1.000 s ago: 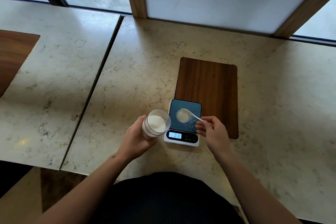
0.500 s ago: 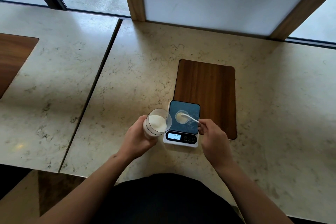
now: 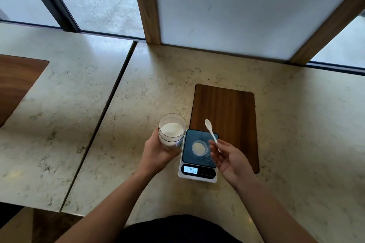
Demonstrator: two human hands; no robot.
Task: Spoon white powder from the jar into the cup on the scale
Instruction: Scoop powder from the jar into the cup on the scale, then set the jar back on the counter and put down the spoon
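A clear jar (image 3: 172,131) half full of white powder is tilted toward me, gripped from below by my left hand (image 3: 158,153) just left of the scale. The small scale (image 3: 198,157) has a dark platform and a lit display. A little clear cup (image 3: 199,148) with some powder in it sits on the platform. My right hand (image 3: 230,159) pinches the handle of a white plastic spoon (image 3: 211,133) over the scale's right side. The spoon's bowl points up and away, above the cup, and looks empty.
The scale's far end rests on a dark wooden inlay (image 3: 225,116) set in the marble table (image 3: 296,134). A seam (image 3: 102,124) splits this table from another on the left. A wooden-framed panel (image 3: 237,6) and windows stand at the back.
The spoon has lifted off the cup and swung so its bowl points away, right hand turned palm-up. The scale reading has changed. The jar has stayed in my left hand.
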